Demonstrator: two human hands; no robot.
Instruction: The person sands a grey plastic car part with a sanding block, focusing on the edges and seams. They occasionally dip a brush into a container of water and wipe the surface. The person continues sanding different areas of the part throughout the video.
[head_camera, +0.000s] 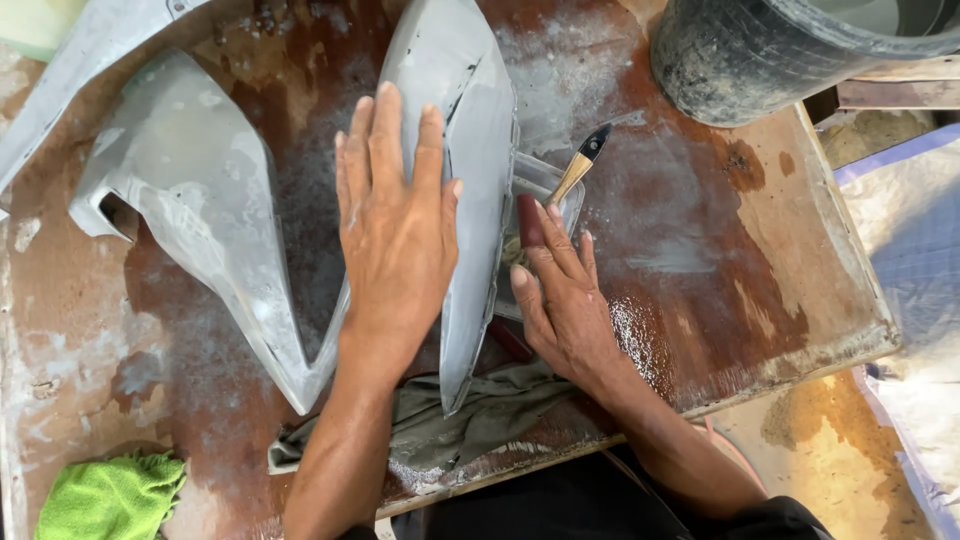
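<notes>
Flattening my open left hand (395, 235) on the grey panel (455, 150), I'm steadying it; beside it my right hand (562, 300) is lying open, holding nothing.

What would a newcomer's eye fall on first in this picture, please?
Probably the grey V-shaped panel lying on the worn brown table, with the left hand pressed flat on its right arm. Beside it, the right hand reaches into a clear tub that holds a small brush.
</notes>
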